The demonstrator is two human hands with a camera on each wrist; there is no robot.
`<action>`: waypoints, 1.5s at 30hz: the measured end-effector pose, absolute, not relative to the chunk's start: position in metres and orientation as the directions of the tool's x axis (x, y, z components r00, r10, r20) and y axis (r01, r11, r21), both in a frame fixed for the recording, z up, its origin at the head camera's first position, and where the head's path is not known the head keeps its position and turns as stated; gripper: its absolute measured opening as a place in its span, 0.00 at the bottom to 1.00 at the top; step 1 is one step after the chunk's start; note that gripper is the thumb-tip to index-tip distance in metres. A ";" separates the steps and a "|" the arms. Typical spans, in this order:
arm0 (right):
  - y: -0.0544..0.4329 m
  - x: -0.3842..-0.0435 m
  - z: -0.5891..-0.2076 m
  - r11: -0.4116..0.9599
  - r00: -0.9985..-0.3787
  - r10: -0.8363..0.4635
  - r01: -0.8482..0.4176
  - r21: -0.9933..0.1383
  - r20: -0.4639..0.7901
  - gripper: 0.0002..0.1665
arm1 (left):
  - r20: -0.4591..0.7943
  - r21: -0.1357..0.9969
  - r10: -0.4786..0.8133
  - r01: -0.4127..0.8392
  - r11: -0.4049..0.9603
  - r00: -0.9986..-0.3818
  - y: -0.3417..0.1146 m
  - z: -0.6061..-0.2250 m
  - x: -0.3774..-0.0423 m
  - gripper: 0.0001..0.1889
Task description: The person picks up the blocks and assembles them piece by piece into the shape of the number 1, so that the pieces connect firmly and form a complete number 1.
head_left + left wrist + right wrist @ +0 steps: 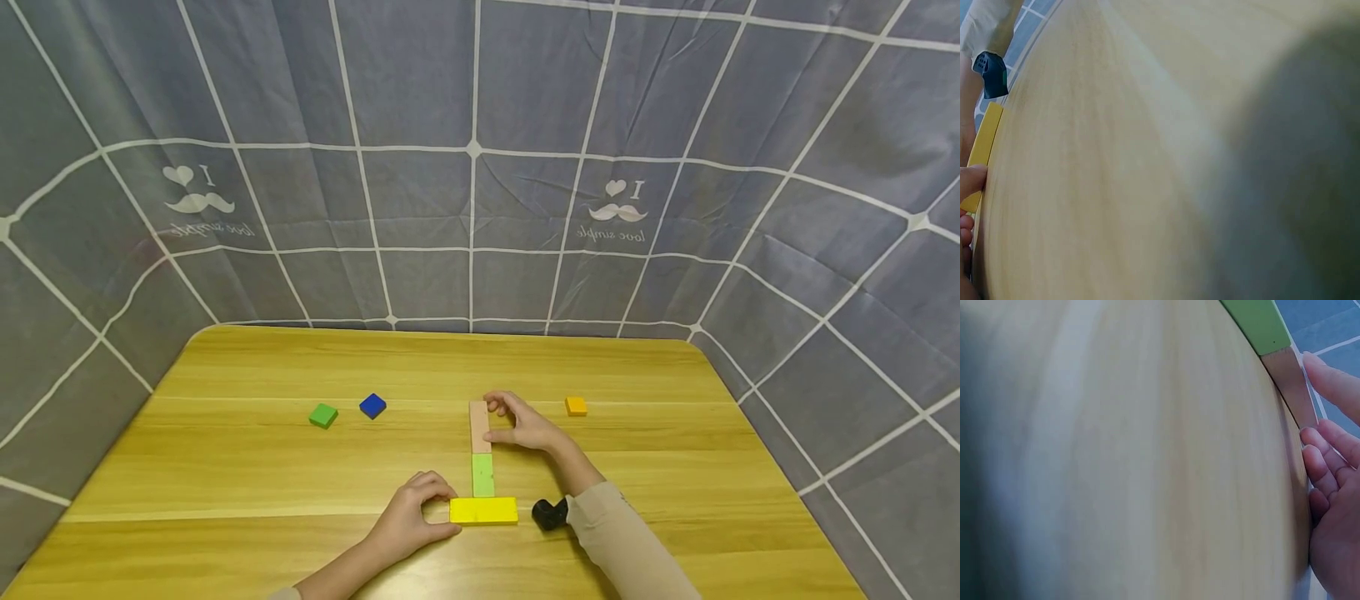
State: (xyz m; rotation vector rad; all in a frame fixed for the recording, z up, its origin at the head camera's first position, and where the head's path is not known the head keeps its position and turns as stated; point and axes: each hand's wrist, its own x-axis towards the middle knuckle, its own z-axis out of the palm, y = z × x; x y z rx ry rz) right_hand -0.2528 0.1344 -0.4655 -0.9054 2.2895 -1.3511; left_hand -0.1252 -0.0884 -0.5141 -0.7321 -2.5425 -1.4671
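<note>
Three blocks on the table form an upside-down T in the head view. My left hand (408,512) pinches the left end of the long yellow block (483,511), thumb on the near side and fingers at the far side. Behind it a light green block (483,475) stands end-on to the yellow one's middle. A pale pink block (480,427) continues that line away from me. My right hand (525,425) holds the pink block from the right, thumb at its right side and curled fingers at its far end. In the right wrist view, the fingertips (1313,447) lie right at that end.
A green block (323,416) and a blue block (372,406) lie at the left, a small orange block (576,407) at the right. A black wrist device (550,514) shows by the right sleeve. Grey gridded cloth (472,208) surrounds the wooden table (225,475).
</note>
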 end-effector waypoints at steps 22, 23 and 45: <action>0.217 -0.262 -0.481 0.347 -0.926 -0.285 -0.340 -0.874 0.247 0.32 | 0.345 0.777 0.347 0.473 0.416 -0.872 -0.088 -0.515 -0.125 0.16; 0.221 -0.262 -0.482 0.352 -0.932 -0.266 -0.332 -0.875 0.247 0.33 | 0.345 0.777 0.347 0.473 0.416 -0.872 -0.088 -0.515 -0.125 0.16; 0.269 -0.259 -0.503 0.422 -0.974 -0.172 -0.209 -0.882 0.148 0.31 | 0.358 0.774 0.343 0.482 0.411 -0.868 -0.087 -0.516 -0.126 0.15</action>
